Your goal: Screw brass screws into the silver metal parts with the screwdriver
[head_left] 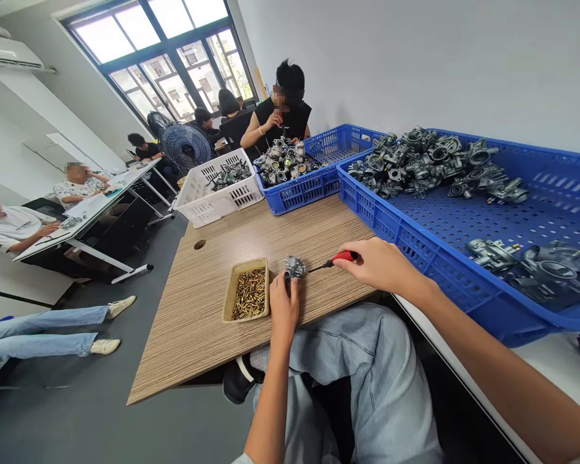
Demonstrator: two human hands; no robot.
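Note:
My left hand [284, 301] grips a small grey metal carburetor [296, 266] on the wood-grain table [207, 277]. In my right hand [374, 263] is a screwdriver [344, 256] with a red and black handle. Its shaft points left and its tip meets the right side of the carburetor; the exact contact point is too small to make out. Just left of my left hand stands a beige tray [226, 293] filled with small brass parts [250, 291].
A large blue crate [391, 222] with many carburetors lies along the right side. Farther back are a smaller blue crate [294, 203] and a white basket [207, 209], both holding metal parts. A co-worker [283, 109] sits behind them. Fans [186, 148] stand back left.

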